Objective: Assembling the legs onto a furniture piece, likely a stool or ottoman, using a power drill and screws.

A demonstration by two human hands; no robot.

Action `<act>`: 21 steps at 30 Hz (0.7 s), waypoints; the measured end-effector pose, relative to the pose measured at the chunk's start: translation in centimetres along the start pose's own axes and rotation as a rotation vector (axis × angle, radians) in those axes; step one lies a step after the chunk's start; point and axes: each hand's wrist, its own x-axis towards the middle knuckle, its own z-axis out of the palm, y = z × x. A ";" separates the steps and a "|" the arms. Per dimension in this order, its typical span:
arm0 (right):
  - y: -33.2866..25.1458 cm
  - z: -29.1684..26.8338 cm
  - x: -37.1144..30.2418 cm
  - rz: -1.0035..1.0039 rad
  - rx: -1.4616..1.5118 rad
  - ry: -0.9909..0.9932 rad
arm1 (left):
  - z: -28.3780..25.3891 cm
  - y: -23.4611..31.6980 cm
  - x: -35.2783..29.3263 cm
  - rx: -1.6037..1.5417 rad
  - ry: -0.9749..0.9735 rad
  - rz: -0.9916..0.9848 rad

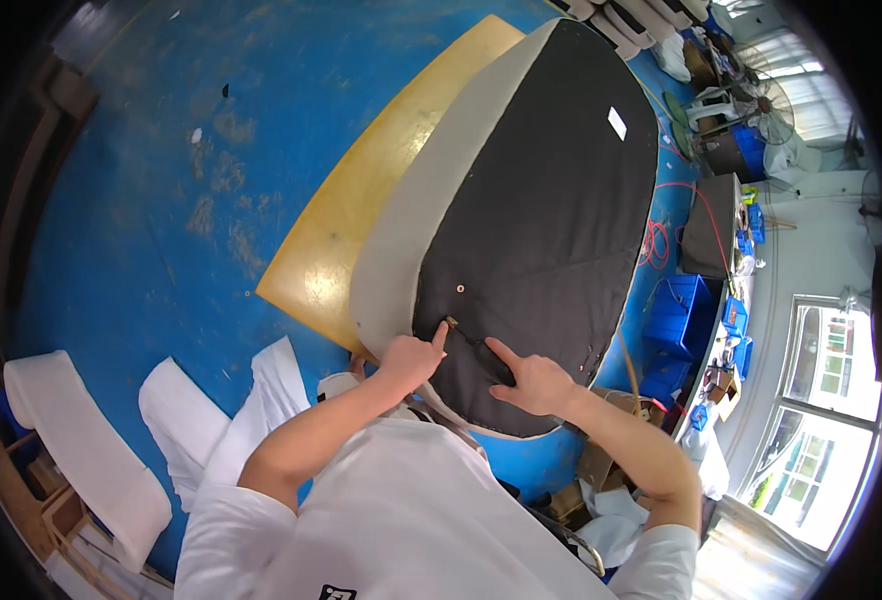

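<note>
Blue floor (151, 210), scuffed and marked with pale smears, spread across the left and upper left of the frame. White sheets of material (186, 420) lay at the lower left, near a long off-white strip (86, 455). Along the right edge stood blue bins (679, 300), a wire-caged fan (764, 104) and a bright window (811, 420), with a red hose (654, 245) looped on the floor near the bins. Several grey padded pieces (626, 22) were crowded together at the top right.

A yellow surface (311, 275) slanted through the middle of the frame, and on it rested a large upholstered piece (551, 210), black fabric uppermost and pale grey along its side, reaching from the top centre down to the person's waist. It bore a white label (617, 123) towards its upper right and a small pale ring (461, 289) near its lower left.

Just below that ring, the left grip (411, 362) had its index finger stretched out to a small metallic piece (451, 323); whether it pinched anything I could not tell. The right grip (536, 384) was closed about a dark tool (494, 363), index finger laid along it, its tip aimed towards the left fingertip.
</note>
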 end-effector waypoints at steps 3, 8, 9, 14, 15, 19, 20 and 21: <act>-2.4 -2.5 2.2 -0.007 -0.130 -0.080 | 0.7 -0.4 -0.4 -0.046 0.047 -0.011; -3.7 -4.9 5.2 -0.027 -0.041 -0.246 | -0.8 -1.1 -0.6 -0.504 0.013 -0.153; -3.6 -4.9 5.0 -0.045 -0.060 -0.213 | -2.0 -0.8 -0.2 -0.605 0.059 -0.254; -2.6 -3.5 5.4 -0.036 -0.134 -0.138 | 1.1 -0.6 4.0 -0.275 0.313 -0.024; -2.9 -3.4 5.5 -0.040 -0.154 -0.152 | 1.6 -0.9 4.2 -0.264 0.292 0.022; -3.2 -3.7 5.7 -0.064 -0.224 -0.175 | 2.0 -0.4 4.5 -0.255 0.341 -0.007; -3.3 -3.8 5.8 -0.034 -0.244 -0.205 | 1.7 -0.4 4.5 -0.258 0.346 -0.011; -3.3 -4.0 5.7 0.000 -0.264 -0.236 | 1.5 -0.4 4.7 -0.248 0.353 -0.015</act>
